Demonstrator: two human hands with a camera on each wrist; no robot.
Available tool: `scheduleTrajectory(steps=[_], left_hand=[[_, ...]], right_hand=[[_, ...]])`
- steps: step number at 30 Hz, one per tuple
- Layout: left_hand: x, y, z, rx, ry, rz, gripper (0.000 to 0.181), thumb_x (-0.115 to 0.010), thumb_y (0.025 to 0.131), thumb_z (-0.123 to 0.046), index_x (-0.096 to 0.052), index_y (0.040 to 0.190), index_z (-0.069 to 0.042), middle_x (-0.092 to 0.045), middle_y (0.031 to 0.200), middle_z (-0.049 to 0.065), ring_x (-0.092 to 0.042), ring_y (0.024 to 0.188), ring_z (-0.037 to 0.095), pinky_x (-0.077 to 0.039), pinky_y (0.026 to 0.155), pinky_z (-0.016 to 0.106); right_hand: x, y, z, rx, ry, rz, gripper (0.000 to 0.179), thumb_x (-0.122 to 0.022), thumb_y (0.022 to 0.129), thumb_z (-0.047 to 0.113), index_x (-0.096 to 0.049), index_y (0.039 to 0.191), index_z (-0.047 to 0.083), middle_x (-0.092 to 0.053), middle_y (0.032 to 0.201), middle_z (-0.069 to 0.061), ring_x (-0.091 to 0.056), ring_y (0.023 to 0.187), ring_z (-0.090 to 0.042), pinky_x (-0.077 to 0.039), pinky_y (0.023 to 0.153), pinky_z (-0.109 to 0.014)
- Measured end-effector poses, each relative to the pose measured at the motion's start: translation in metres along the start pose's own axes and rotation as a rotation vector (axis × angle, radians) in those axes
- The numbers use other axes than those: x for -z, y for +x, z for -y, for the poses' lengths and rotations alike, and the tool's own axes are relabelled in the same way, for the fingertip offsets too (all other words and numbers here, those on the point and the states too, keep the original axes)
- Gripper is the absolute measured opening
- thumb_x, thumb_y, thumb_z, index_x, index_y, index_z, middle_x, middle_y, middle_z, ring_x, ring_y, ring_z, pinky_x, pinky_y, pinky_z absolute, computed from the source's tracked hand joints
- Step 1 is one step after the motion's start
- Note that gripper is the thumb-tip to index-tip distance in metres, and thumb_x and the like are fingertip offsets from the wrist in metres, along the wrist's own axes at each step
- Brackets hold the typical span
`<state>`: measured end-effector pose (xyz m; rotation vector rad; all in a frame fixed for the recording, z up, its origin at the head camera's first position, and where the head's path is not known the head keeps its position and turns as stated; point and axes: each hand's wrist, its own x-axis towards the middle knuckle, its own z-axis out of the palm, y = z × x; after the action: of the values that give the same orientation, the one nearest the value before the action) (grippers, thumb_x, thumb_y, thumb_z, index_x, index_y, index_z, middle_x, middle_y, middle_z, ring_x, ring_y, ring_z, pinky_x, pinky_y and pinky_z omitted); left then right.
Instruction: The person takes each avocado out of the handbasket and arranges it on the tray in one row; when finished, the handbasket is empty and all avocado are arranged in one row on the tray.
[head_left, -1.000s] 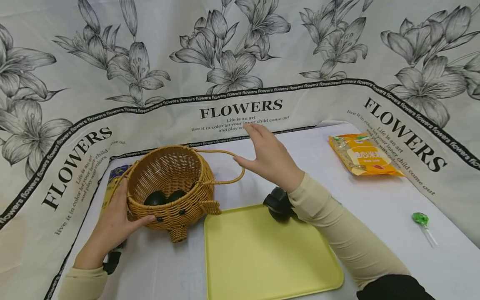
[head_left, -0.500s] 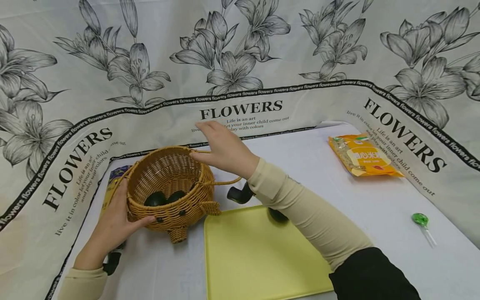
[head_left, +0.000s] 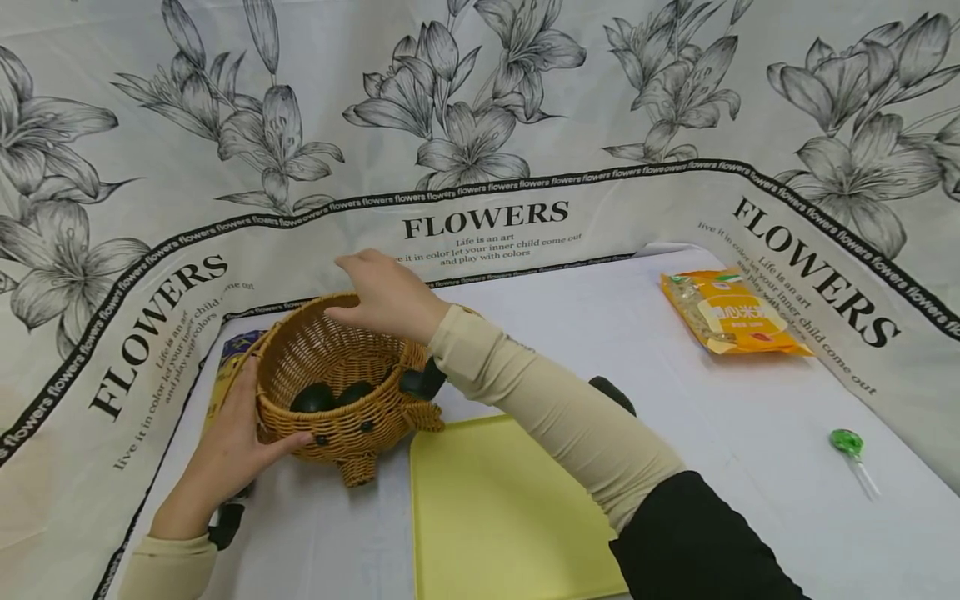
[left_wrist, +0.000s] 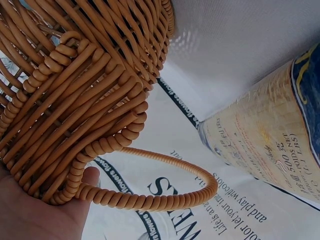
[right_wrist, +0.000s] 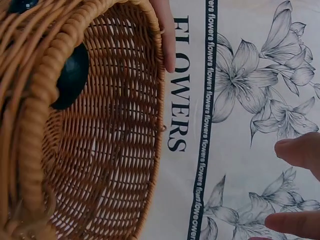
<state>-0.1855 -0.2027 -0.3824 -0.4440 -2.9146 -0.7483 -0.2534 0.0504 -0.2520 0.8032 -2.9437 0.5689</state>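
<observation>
A brown wicker basket [head_left: 341,433] with an animal face stands at the left of the table. My left hand [head_left: 236,433] holds its left side, thumb on the front and fingers along the wall; the left wrist view shows this hand at the woven ear [left_wrist: 75,120], beside a looped handle [left_wrist: 155,201]. Inside lie glossy dark green rounded objects [head_left: 313,397], their kind unclear. My right hand [head_left: 390,296] hovers over the basket's far right rim with spread fingers and nothing visible in it. The right wrist view looks into the basket [right_wrist: 115,125].
A yellow tray [head_left: 510,508] lies right of the basket, partly under my right arm. A dark object [head_left: 613,396] shows behind the sleeve. Farther right are an orange food packet [head_left: 731,312] and a green lollipop [head_left: 847,442]. A 500 g packet [left_wrist: 265,125] stands left of the basket.
My right hand has moved left, from beside the right handle to over the basket, and its arm now covers more of the tray. The left hand and basket have stayed put.
</observation>
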Motion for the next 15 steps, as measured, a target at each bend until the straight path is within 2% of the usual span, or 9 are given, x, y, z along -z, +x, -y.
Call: scheduleTrajectory(steps=[9,15], left_hand=[[0.0,0.001,0.0,-0.015,0.001,-0.012,0.121,-0.074,0.075,-0.05,0.014,0.151,-0.014,0.004,0.158,0.02,-0.014,0.14,0.051,-0.025,0.1,0.072],[-0.002,0.001,0.001,-0.02,-0.002,-0.023,0.121,-0.074,0.075,-0.049,0.013,0.151,-0.013,0.002,0.158,0.021,-0.015,0.14,0.051,-0.025,0.101,0.071]], right_hand=[[-0.017,0.03,0.017,-0.014,-0.013,0.058,0.067,-0.056,0.091,0.047,-0.037,0.145,0.012,-0.048,0.143,-0.004,-0.047,0.129,-0.015,-0.043,0.104,-0.026],[-0.033,0.048,0.018,-0.029,0.044,0.071,0.058,-0.055,0.092,0.041,-0.044,0.14,0.011,-0.054,0.137,-0.003,-0.056,0.119,-0.013,-0.048,0.098,-0.024]])
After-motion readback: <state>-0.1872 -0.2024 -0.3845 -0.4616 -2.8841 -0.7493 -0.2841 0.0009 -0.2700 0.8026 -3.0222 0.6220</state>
